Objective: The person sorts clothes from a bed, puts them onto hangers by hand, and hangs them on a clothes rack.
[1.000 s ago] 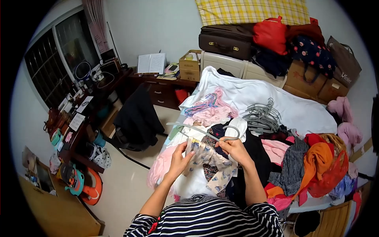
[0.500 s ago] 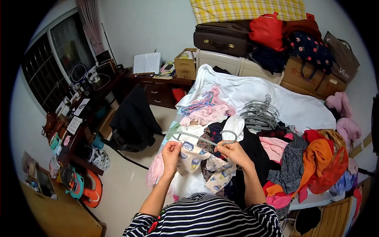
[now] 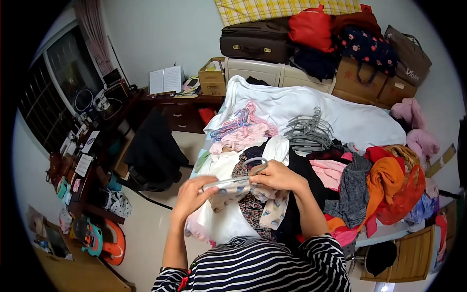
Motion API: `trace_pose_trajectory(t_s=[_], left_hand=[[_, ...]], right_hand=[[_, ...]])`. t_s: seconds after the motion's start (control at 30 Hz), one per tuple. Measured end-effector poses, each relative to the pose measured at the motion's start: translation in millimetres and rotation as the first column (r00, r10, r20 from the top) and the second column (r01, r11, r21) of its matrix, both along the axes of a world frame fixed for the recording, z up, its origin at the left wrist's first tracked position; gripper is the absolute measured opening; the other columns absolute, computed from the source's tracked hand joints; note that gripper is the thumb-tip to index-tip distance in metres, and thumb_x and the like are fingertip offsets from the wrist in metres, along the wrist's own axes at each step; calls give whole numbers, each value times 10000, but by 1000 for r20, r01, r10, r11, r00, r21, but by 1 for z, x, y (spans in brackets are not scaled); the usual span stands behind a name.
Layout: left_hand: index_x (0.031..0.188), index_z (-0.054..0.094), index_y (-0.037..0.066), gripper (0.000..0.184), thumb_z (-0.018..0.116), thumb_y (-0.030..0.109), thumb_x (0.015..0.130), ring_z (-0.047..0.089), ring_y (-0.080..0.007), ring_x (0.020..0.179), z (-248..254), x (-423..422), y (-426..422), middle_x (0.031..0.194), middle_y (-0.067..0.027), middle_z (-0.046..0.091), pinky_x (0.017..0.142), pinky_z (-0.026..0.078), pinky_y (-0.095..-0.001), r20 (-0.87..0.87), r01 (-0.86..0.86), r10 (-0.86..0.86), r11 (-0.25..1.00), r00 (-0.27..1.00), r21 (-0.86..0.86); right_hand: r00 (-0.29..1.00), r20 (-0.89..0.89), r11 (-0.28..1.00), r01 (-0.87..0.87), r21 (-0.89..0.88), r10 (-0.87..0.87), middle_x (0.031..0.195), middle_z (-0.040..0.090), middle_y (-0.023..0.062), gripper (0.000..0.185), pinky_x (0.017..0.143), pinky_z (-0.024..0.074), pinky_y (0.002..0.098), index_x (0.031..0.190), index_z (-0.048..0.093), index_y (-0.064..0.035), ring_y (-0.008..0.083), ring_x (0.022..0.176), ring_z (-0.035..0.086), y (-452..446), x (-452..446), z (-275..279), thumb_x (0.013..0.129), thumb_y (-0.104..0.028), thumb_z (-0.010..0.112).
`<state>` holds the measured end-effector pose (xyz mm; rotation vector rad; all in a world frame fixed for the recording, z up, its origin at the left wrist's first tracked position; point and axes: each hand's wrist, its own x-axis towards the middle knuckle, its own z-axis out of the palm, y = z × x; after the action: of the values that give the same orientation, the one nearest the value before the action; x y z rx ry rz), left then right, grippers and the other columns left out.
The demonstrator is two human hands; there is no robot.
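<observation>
Head view: the right hand [image 3: 279, 176] has its grip pinching a gray hanger [image 3: 228, 182]; the left hand [image 3: 192, 195], motion-blurred, pinches its far end over cream printed fabric [image 3: 273, 213].

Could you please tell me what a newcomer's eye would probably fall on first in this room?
Probably the bright orange cloth in the clothes heap on the right of the bed, with a sheer red bag beside it. Next might come the yellow checked cloth along the top, above the dark suitcase, and the gray hangers bunched on the white sheet.
</observation>
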<state>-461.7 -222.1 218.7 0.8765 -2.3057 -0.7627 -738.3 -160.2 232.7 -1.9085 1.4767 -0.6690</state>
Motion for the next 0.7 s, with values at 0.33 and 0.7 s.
trace_pose_trajectory(t_s=[0.33,0.7], left_hand=[[951,676,-30,278,512,193,924,649,-193,689,-20,14,-1,804,-140,690,681,510,-307,-61,11,11,936,998,351],[824,631,-69,309,487,178,942,591,-139,557,-3,28,0,693,-104,641,511,490,-268,-118,-93,141,936,983,340]], right_hand=[[934,230,610,353,-710,-273,905,608,109,159,783,435,332,912,612,11,263,840,568,-3,2,-5,788,-87,630],[602,639,749,659,-61,-478,738,584,-8,193,604,400,198,894,598,-7,34,675,505,18,-10,-113,872,-198,616]])
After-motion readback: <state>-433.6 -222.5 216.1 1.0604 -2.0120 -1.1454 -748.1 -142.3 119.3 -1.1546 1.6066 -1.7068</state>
